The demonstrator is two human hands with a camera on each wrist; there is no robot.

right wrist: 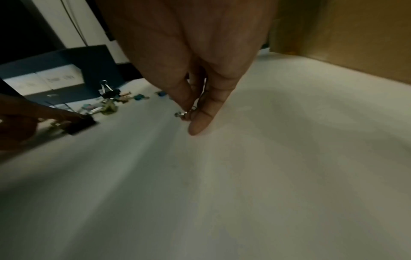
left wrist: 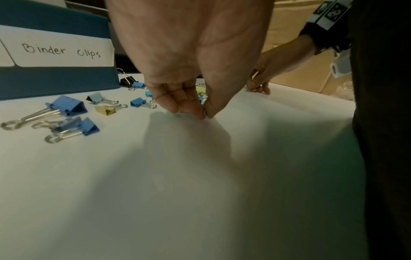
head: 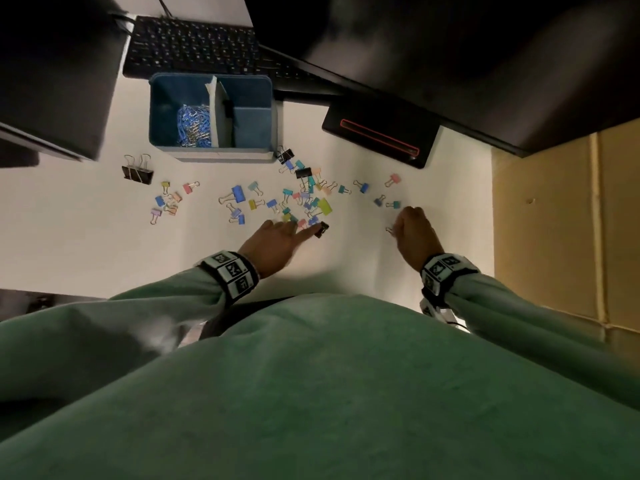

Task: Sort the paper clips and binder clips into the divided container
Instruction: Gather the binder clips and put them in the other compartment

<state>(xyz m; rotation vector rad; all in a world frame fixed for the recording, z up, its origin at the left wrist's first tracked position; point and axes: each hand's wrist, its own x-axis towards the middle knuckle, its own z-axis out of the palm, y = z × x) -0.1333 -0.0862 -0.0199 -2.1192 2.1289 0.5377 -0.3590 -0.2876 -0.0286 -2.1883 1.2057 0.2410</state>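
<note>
A blue divided container (head: pixel 211 154) stands at the back of the white desk, with blue and silver paper clips (head: pixel 194 126) in its left compartment; the right one looks bare. Its front label reads "Binder Clips" (left wrist: pixel 64 51). Several coloured binder clips (head: pixel 304 199) lie scattered in front of it. My left hand (head: pixel 313 232) reaches to a small black binder clip (head: pixel 322 228); thumb and fingertips (left wrist: pixel 195 112) pinch together on the desk there. My right hand (head: pixel 398 230), further right, pinches a small binder clip whose wire handles (right wrist: pixel 184 113) stick out.
A black keyboard (head: pixel 194 46) lies behind the container. A black device with a red outline (head: pixel 381 133) sits at the back right, under a dark monitor (head: pixel 450 46). A cardboard box (head: pixel 554 220) borders the desk's right side. A large black binder clip (head: pixel 138 171) lies left.
</note>
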